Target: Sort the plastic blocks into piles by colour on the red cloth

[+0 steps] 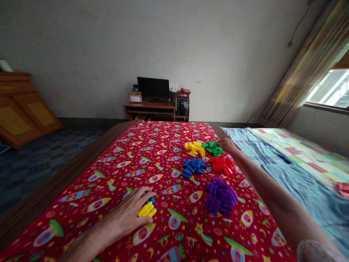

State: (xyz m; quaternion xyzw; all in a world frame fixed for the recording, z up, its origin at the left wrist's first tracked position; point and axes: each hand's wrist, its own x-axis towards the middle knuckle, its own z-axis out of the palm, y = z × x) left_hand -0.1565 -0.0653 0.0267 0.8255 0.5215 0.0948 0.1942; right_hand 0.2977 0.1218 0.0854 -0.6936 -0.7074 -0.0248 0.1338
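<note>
My left hand (128, 214) rests palm down on the red rocket-print cloth (152, 171), fingers spread over a few yellow pieces (147, 210) and a blue one (152, 199). My right hand (227, 144) reaches far out and touches the green pile (215, 148); its fingers are mostly hidden. Beside the green pile lies a yellow pile (194, 148). Nearer to me sit a blue pile (193, 167), a red pile (222, 165) and a purple pile (220, 195).
The cloth covers a wooden table (68, 174). A bed with a checked sheet (294, 163) lies to the right. A desk with a monitor (154, 91) stands at the far wall, a wooden cabinet (24, 109) at the left, a curtain (305, 69) by the window.
</note>
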